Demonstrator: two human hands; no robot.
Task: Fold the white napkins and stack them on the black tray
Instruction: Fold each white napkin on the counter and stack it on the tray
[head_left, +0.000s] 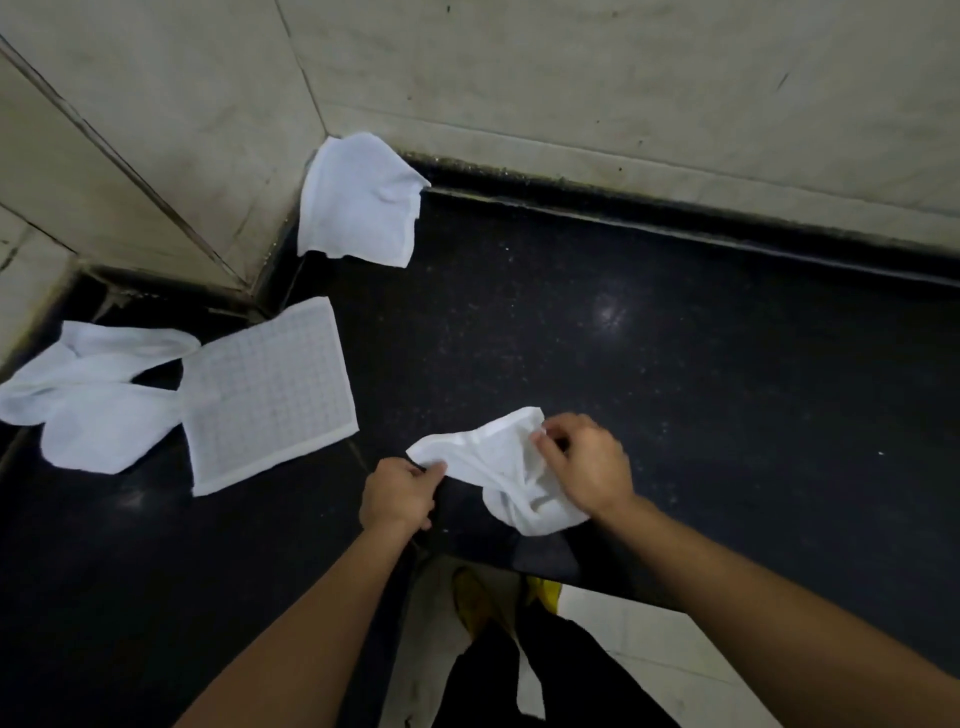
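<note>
Both hands pinch one crumpled white napkin (501, 470) above the black counter (675, 389).
Left hand (399, 493) holds its corner; right hand (587, 462) grips the bunched upper edge.

- Kitchen-like or service-room counter corner; exact room type unclear.
- Black speckled stone countertop (649, 374) runs into a wall corner.
- Large beige wall tiles (597, 67), scuffed, with a dark grimy joint (519, 176) where they meet the counter.
- Pale floor tiles (654, 654) below the counter's front edge.
- White napkins (358, 202) lie loose on the counter.
</note>
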